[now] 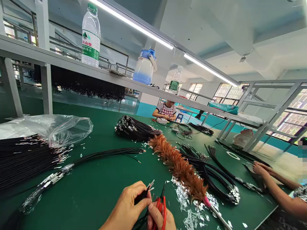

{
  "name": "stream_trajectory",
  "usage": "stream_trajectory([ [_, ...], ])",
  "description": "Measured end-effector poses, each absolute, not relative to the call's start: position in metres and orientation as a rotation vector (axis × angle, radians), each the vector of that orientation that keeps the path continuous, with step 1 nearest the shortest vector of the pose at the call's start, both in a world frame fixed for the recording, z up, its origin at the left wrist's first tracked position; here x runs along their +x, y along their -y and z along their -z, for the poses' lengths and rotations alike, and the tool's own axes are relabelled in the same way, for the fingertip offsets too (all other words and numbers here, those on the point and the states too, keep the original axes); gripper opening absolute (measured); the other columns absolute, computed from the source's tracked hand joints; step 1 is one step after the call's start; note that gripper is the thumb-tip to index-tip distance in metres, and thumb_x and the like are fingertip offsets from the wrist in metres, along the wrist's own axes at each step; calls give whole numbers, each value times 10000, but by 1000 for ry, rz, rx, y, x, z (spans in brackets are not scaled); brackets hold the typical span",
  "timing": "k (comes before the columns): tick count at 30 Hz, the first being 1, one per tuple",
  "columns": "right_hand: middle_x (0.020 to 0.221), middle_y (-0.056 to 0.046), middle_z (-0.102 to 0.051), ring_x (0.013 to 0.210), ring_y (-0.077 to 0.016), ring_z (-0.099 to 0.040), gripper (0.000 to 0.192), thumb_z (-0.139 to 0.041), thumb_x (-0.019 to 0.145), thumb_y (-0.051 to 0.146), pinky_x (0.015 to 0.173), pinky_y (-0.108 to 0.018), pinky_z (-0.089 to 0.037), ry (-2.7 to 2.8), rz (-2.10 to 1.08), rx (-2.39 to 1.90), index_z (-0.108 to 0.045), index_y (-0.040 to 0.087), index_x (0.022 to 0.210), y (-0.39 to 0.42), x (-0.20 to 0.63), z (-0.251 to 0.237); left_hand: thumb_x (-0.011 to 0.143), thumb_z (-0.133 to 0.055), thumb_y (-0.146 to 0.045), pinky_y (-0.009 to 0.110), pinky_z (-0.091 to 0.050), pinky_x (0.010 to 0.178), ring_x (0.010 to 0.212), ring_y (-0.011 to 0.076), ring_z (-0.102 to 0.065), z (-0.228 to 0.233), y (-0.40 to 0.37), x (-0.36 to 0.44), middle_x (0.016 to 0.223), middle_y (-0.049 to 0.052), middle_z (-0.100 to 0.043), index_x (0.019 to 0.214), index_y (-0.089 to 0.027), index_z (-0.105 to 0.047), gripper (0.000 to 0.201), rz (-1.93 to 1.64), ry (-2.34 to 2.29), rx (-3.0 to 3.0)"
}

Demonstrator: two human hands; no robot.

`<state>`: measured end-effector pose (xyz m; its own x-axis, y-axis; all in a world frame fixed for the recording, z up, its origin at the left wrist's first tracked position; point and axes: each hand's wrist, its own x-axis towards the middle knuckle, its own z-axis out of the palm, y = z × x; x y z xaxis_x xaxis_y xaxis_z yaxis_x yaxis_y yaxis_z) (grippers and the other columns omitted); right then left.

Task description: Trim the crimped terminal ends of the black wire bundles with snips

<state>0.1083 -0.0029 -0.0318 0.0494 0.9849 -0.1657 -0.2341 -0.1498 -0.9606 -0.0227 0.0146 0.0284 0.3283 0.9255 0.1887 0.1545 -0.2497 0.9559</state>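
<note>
Feather duster amid foil scraps — clear plastic bag, water bottle on the shelf.

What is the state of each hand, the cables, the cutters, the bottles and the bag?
left hand: pinching black cables, metal tips up
right hand: gripping red-handled cutters, blades near the tips
plastic bag: open, lying flat
green-capped bottle: upright, capped
blue jug: upright, lid on
feather duster: lying on green table
</note>
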Motion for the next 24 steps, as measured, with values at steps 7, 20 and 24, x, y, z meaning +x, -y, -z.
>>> stream_trajectory([
  [7,309,30,-394,297,-48,-354,574,-602,542,692,355,-196,-199,1007,-1556,-1149,-424,183,345,2,114,35,892,-373,-215,251,-351,788,817,165,-508,-23,-16,-25,887,42,-594,821,-202,-572,212,-1025,-766,2136],
  [20,364,38,-455,341,-95,-384,510,-438,713,682,370,-220,-203,1483,-894,-1594,-474,196,563,12,150,39,868,-456,-348,198,-367,637,707,139,-560,-23,-21,-28,760,-7,-647,750,-172,-614,264,-864,-830,1807],
  [24,416,-4,-558,381,-147,-490,457,-420,782,574,424,-277,-161,2111,-65,-1836,-486,207,517,19,182,30,863,-471,-315,191,-382,678,752,140,-582,-25,-22,-29,787,-10,-659,783,-168,-628,230,-863,-786,1759],
])
